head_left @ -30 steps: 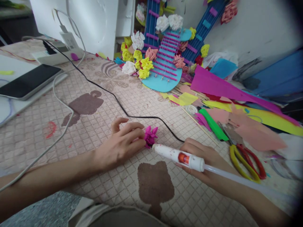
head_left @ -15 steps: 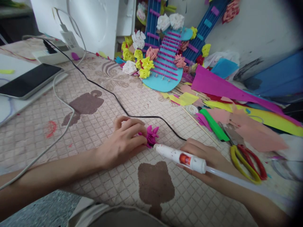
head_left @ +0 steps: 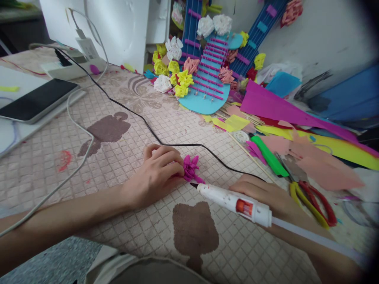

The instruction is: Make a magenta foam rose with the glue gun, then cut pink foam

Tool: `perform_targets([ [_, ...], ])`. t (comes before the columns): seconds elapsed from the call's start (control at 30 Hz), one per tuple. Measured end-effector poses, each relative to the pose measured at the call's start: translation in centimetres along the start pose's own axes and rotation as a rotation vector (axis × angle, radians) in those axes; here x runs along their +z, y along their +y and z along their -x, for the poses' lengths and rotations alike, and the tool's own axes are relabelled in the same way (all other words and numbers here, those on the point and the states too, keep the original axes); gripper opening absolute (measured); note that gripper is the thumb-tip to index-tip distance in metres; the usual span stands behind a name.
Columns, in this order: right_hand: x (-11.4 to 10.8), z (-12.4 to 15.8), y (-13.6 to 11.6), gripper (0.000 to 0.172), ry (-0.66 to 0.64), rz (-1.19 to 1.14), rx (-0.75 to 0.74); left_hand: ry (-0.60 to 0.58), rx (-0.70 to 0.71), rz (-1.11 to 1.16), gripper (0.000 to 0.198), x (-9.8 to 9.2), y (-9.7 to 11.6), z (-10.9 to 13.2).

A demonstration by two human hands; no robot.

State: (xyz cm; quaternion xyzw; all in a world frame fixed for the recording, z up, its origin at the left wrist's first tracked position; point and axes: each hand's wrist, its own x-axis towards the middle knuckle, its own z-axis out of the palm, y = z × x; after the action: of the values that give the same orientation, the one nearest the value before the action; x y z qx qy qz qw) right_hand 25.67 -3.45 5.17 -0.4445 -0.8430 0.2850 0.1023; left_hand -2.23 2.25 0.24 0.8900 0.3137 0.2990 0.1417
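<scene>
Magenta folded-paper flower (head_left: 191,167): between the hands, just beyond the dark nozzle tip (head_left: 194,185).
Left hand (head_left: 156,171): nearer, fingers curled, pinching it.
Right hand (head_left: 256,188): wrapped around white plastic glue gun (head_left: 225,200).
Gun's axis: slants leftward toward flower.

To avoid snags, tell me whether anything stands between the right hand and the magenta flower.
Only the white glue gun, held in the right hand, its tip close to the magenta flower; the black cord passes on their far side.
</scene>
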Motion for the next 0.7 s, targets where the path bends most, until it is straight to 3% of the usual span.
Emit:
perform_targets([
  [0.47,0.6,0.2,0.8,0.017,0.032,-0.046,-0.059,-0.027,-0.187,0.052,0.028,1.1,-0.1,-0.1],
  [0.7,0.6,0.2,0.8,0.019,0.024,-0.068,-0.056,0.032,-0.176,0.086,0.035,1.4,0.0,-0.5],
])
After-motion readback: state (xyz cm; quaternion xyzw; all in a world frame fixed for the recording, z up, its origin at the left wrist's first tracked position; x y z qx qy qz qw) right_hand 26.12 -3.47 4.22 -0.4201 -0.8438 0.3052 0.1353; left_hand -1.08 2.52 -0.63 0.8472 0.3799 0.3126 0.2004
